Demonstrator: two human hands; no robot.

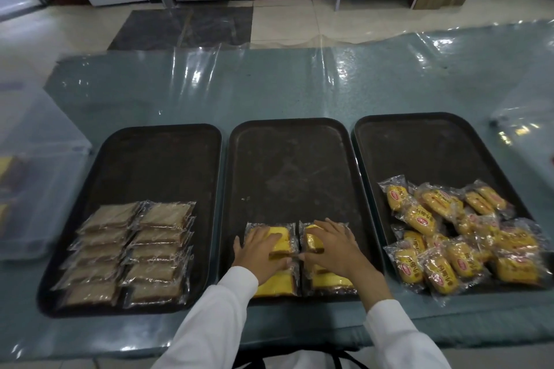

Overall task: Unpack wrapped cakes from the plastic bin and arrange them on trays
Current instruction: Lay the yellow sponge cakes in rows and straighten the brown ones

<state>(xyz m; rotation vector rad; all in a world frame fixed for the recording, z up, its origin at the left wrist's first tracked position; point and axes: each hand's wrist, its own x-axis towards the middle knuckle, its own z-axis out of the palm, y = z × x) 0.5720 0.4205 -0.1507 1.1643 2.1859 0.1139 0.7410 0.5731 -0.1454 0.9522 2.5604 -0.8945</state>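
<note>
Three dark trays lie side by side on the table. The middle tray (289,165) holds yellow wrapped cakes (281,238) in two short columns at its near end. My left hand (260,252) lies flat with spread fingers on the left column. My right hand (331,247) presses flat on the right column of yellow cakes (329,281). The left tray (159,156) carries brown wrapped cakes (132,252) in two neat columns. The right tray (428,150) bears a loose heap of yellow-orange wrapped cakes (461,237).
A clear plastic bin (33,177) stands at the table's left end with a few cakes inside. Another clear container (527,117) sits at the far right. Shiny plastic sheeting (269,81) covers the teal table. Beyond the table are tiled floor and doors.
</note>
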